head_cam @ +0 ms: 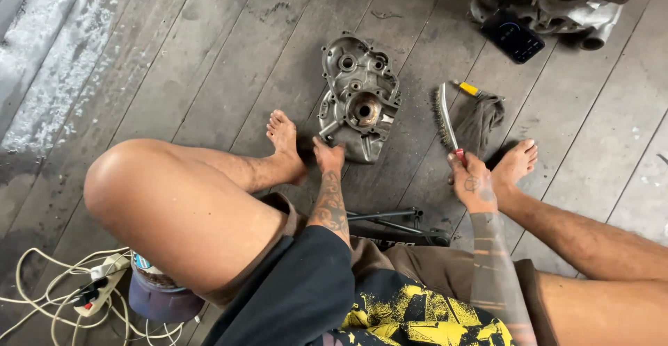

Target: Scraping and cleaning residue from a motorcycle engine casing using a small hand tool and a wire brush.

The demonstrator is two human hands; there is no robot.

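Now: left hand fingers grasping lower edge of engine cover, flat on floor at 12 o'clock | right hand clenched on wire brush, bristles over rag at 1 o'clock.

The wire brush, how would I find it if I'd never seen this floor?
Start at the grey wooden plank floor, then find the flat metal engine cover lying in the middle. Look just right of it, where the right hand grips a red handle. The wire brush rises from there: thin, curved, bristly along one edge, unlike the rag beside it.
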